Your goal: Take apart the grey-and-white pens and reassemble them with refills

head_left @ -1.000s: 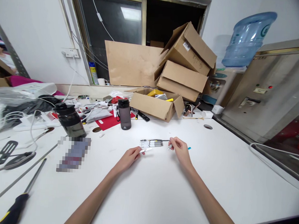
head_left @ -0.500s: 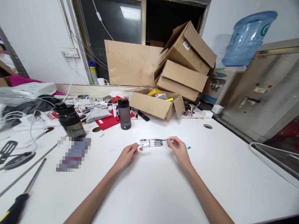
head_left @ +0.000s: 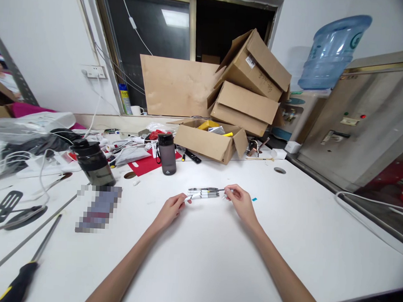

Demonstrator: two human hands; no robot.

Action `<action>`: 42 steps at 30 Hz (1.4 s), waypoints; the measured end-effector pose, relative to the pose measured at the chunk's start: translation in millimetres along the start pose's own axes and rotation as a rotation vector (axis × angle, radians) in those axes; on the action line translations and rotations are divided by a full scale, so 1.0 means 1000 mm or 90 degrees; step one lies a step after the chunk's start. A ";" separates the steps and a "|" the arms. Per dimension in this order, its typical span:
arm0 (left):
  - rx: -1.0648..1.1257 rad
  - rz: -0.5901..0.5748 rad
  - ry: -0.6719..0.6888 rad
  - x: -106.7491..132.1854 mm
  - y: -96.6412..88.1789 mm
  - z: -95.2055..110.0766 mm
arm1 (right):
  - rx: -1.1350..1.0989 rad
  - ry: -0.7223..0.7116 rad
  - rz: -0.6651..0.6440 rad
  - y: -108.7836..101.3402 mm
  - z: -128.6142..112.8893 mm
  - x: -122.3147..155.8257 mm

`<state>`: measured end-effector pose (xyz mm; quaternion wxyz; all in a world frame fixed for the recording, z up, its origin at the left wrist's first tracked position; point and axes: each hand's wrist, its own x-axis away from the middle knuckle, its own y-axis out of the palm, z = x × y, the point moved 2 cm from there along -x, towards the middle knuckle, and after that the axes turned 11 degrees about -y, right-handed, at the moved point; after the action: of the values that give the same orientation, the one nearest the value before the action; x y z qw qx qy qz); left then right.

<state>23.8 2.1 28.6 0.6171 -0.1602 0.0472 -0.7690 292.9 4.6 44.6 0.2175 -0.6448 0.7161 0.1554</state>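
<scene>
Several slim pens with white and grey or dark barrels lie side by side on the white table. My left hand is closed at their left end, its fingertips pinching a white pen that slants along the front of the row. At the right end, my right hand pinches a thin dark stick, like a pen refill, pointing left toward the pens. A small white piece shows just under the right fingertips; whether it is held is unclear.
A dark bottle stands behind the pens, near a remote control and an open cardboard box. Another bottle, cables and a screwdriver are at left. A blue scrap lies right of my right hand.
Less of the thin dark stick shows left of my right fingertips, and the pens behind it show more plainly. Both hands stay almost in place.
</scene>
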 end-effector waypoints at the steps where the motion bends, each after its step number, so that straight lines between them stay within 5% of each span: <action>1: -0.001 -0.002 -0.001 0.000 0.000 0.000 | 0.000 0.002 -0.001 0.000 0.000 0.000; 28: 0.015 -0.026 0.012 -0.001 0.002 -0.003 | -0.001 0.007 -0.010 0.001 0.001 0.002; 42: -0.054 -0.015 0.025 -0.001 0.008 -0.007 | 0.059 -0.015 -0.125 0.023 0.002 0.015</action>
<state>29.4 0.6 20.1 0.5997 -0.1719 0.0898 -0.7764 269.3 -4.7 33.6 0.2698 -0.6992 0.6533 0.1073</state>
